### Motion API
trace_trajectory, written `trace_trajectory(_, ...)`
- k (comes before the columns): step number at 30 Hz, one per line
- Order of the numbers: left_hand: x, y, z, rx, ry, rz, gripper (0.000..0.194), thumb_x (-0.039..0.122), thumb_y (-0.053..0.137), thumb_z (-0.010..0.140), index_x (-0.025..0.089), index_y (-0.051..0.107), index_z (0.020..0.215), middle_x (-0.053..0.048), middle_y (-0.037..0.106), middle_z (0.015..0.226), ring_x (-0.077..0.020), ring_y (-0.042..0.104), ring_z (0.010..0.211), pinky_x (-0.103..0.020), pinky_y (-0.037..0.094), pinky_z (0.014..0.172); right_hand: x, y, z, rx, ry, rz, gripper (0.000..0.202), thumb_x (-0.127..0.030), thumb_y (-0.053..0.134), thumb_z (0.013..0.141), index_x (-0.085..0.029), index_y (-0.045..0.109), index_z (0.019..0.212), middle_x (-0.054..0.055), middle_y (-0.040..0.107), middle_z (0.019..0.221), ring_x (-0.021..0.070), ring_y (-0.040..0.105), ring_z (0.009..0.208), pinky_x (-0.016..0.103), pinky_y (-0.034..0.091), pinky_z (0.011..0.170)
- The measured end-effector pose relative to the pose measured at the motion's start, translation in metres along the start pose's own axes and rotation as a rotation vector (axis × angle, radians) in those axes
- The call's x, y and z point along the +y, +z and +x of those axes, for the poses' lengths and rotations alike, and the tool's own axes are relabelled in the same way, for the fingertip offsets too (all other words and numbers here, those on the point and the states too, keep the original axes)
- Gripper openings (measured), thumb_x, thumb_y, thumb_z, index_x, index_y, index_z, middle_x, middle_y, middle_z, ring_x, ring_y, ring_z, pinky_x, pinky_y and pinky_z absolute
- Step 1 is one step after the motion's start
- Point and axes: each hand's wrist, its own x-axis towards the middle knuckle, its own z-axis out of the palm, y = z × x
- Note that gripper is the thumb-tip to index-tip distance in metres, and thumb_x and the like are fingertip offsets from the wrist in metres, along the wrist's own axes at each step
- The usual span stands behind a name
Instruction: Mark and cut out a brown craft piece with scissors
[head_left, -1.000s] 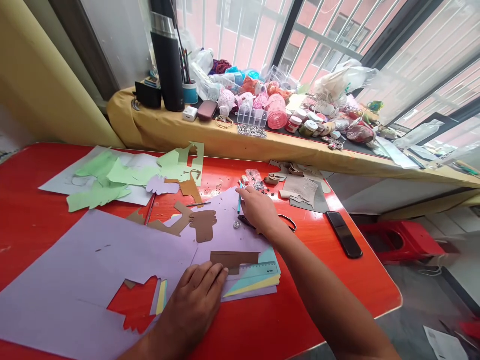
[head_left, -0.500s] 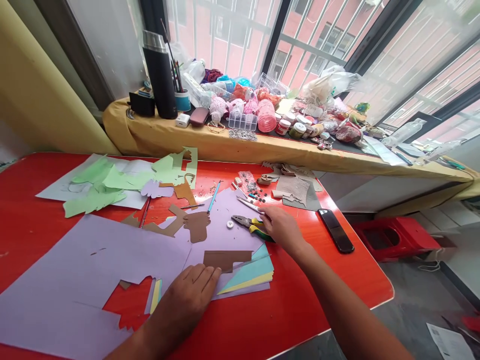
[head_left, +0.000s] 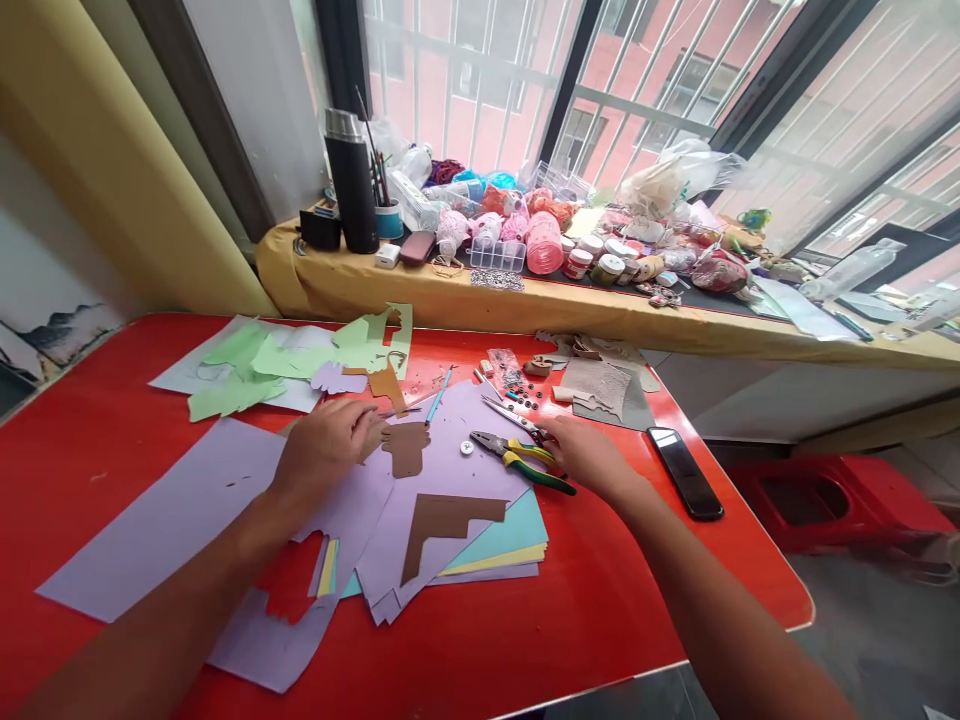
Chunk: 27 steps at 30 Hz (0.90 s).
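My left hand (head_left: 326, 445) is over the left part of the papers, its fingers drawn together by a brown paper scrap (head_left: 373, 438); its fingertips hide what they hold, if anything. My right hand (head_left: 589, 455) is closed around the handle end of a pair of scissors (head_left: 514, 418), blades pointing left. Just below the scissors lie pliers (head_left: 517, 458) with yellow and green handles. A white button (head_left: 466, 448) is left of their jaws. A cut brown paper shape (head_left: 407, 450) lies right of my left hand. Nearer me, an L-shaped brown piece (head_left: 442, 522) rests on purple paper (head_left: 480, 475).
Green paper scraps (head_left: 300, 355) cover the back left of the red table (head_left: 585, 590). A blue pencil (head_left: 439, 396), small black beads (head_left: 529, 393) and grey fabric (head_left: 596, 385) lie further back. A phone (head_left: 686, 473) is at right. Craft supplies crowd the windowsill (head_left: 450, 295).
My left hand has lifted off the brown piece and moved up and left, uncovering its L shape. The purple sheets have shifted. My right hand stays at the scissors. The view has turned slightly.
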Motion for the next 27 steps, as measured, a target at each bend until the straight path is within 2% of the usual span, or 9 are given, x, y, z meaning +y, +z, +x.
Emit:
trace_trajectory(3,-0.012,0.014,0.007,-0.024,-0.009,0.047,0.035,0.03,0.039,0.109,0.023,0.073,0.104,-0.009,0.08,0.108,-0.0276,0.072,0.097,-0.039,0.051,0.08,0.005,0.002,-0.003,0.011,0.009,0.011,0.024,-0.019,0.056,0.109,-0.024,0.078,0.116,0.009,0.081,0.116,0.026,0.073,0.101,0.029,0.038,0.065)
trace_trajectory(6,-0.012,0.016,0.005,-0.013,0.027,0.077,0.033,0.029,0.041,0.108,0.022,0.073,0.105,-0.01,0.078,0.107,-0.0294,0.07,0.098,-0.041,0.052,0.082,0.008,0.003,-0.005,0.021,0.013,0.021,0.024,-0.018,0.057,0.107,-0.024,0.079,0.115,0.009,0.081,0.117,0.0261,0.073,0.104,0.029,0.039,0.067)
trace_trajectory(9,-0.004,0.01,0.001,0.059,0.074,0.122,0.033,0.03,0.041,0.111,0.019,0.07,0.123,-0.01,0.072,0.127,-0.0332,0.063,0.119,-0.047,0.052,0.098,0.007,0.004,-0.001,0.021,0.002,0.024,0.026,-0.015,0.057,0.105,-0.023,0.079,0.115,0.01,0.081,0.113,0.0268,0.073,0.101,0.03,0.037,0.065)
trace_trajectory(11,0.006,0.009,-0.003,0.099,0.14,0.132,0.033,0.03,0.041,0.112,0.02,0.069,0.128,-0.01,0.071,0.126,-0.0325,0.062,0.121,-0.049,0.052,0.103,0.006,0.004,0.004,0.016,-0.008,0.033,0.026,-0.013,0.057,0.103,-0.023,0.079,0.115,0.011,0.081,0.114,0.027,0.072,0.101,0.03,0.035,0.064)
trace_trajectory(13,0.018,0.012,-0.009,0.071,0.212,0.097,0.029,0.029,0.046,0.111,0.021,0.071,0.124,-0.009,0.073,0.118,-0.0311,0.064,0.117,-0.048,0.052,0.103,0.006,0.003,0.009,0.005,-0.011,0.049,0.026,-0.013,0.059,0.102,-0.023,0.078,0.117,0.011,0.081,0.116,0.0267,0.073,0.102,0.029,0.034,0.063)
trace_trajectory(17,0.045,0.023,-0.025,-0.17,0.332,-0.055,0.022,0.021,0.052,0.108,0.021,0.073,0.115,-0.006,0.076,0.11,-0.0256,0.066,0.108,-0.043,0.052,0.1,0.007,-0.005,0.011,-0.041,-0.003,0.093,0.021,-0.013,0.063,0.098,-0.023,0.077,0.11,0.009,0.081,0.11,0.024,0.073,0.093,0.028,0.033,0.06)
trace_trajectory(21,0.071,0.028,-0.037,-0.427,0.383,0.001,0.019,0.018,0.059,0.104,0.023,0.075,0.112,-0.006,0.074,0.104,-0.0275,0.065,0.102,-0.042,0.051,0.09,0.013,-0.012,0.006,-0.103,-0.026,0.125,0.023,-0.011,0.058,0.098,-0.025,0.076,0.105,0.003,0.08,0.099,0.0188,0.07,0.08,0.026,0.034,0.06)
trace_trajectory(24,0.087,0.026,-0.035,-0.607,0.341,0.089,0.013,0.019,0.062,0.102,0.021,0.074,0.106,-0.009,0.073,0.107,-0.0296,0.065,0.103,-0.043,0.05,0.089,0.016,-0.01,0.002,-0.128,-0.035,0.102,0.02,-0.012,0.058,0.098,-0.024,0.073,0.102,0.003,0.08,0.1,0.0186,0.069,0.08,0.026,0.032,0.059)
trace_trajectory(27,0.097,0.023,-0.028,-0.725,0.273,0.122,0.014,0.017,0.062,0.1,0.019,0.071,0.111,-0.01,0.072,0.113,-0.031,0.066,0.108,-0.043,0.049,0.093,0.017,-0.002,0.002,-0.128,-0.026,0.046,0.014,-0.014,0.066,0.096,-0.022,0.072,0.105,0.007,0.08,0.107,0.0221,0.069,0.086,0.028,0.028,0.06)
